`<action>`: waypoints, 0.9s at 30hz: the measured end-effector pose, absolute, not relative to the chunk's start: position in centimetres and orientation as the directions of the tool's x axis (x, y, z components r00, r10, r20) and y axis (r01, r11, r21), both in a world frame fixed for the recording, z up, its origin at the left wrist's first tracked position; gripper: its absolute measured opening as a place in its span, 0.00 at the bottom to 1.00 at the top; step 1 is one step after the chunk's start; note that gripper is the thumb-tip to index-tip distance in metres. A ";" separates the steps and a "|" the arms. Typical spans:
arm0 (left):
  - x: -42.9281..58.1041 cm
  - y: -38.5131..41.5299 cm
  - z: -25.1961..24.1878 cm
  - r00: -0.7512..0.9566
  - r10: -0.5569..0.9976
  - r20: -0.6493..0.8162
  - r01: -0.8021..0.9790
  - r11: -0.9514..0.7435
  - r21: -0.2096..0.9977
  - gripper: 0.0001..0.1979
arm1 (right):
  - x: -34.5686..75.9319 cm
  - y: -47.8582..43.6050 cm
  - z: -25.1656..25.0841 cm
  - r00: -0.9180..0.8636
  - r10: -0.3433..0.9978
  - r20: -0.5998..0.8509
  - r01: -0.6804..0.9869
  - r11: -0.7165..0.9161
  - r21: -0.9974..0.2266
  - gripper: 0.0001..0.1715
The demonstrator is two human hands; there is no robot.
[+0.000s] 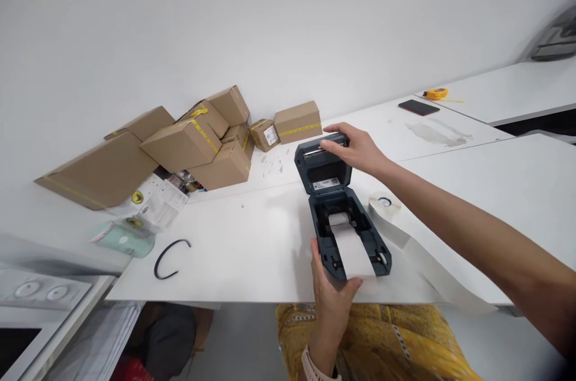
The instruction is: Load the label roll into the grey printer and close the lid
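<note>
A dark label printer (318,222) stands on the white table with its lid (306,168) raised. Inside it sits a small roll of white label paper (353,249), whose strip runs out over the front edge. My right hand (357,150) grips the top of the lid, thumb on the inner side and fingers behind. My left hand (332,303) is at the printer's front left corner, fingers along the side and thumb by the paper strip. Right of the printer lies another label roll (387,206), its long strip trailing over the table's front edge.
Cardboard boxes (182,147) are piled at the back left, beside plastic packets (164,204) and a green pouch (128,240). A black curved band (158,260) lies at the front left. A phone (418,107) and yellow tape measure (435,94) lie at the back right.
</note>
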State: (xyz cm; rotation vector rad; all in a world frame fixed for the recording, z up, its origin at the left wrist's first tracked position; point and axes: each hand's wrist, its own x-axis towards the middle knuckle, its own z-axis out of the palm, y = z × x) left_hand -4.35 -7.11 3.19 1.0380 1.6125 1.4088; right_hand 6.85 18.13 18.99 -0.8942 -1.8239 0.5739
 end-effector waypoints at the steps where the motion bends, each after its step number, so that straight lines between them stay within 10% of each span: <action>1: -4.4 -7.1 3.3 -0.403 0.915 -0.021 0.087 0.061 0.994 0.53 | 6.3 19.5 19.1 -0.214 0.823 0.526 0.305 0.568 -0.764 0.25; 7: -4.3 -6.9 4.1 -0.434 0.901 -0.021 0.039 0.042 0.998 0.54 | 5.1 22.9 19.1 -0.214 0.906 0.366 0.248 0.413 -0.876 0.28; 16: -5.6 -6.9 2.3 -0.379 0.920 0.097 0.189 -0.025 0.982 0.48 | 9.6 11.9 12.9 -0.131 0.514 0.847 0.383 0.815 -0.435 0.12; 20: -7.3 -4.0 4.5 -0.424 0.880 0.215 0.325 -0.074 0.943 0.32 | 9.1 11.0 9.7 -0.748 0.533 0.397 0.488 0.846 -0.217 0.14; 23: -7.9 -0.5 7.6 -0.390 0.814 0.429 0.558 -0.161 0.814 0.35 | 7.7 12.1 8.9 -0.837 0.543 0.069 0.539 0.839 -0.075 0.13; 27: -7.8 3.5 11.2 -0.171 0.769 0.615 0.820 -0.236 0.522 0.35 | 6.2 13.2 8.8 -0.845 0.534 -0.020 0.534 0.845 -0.020 0.13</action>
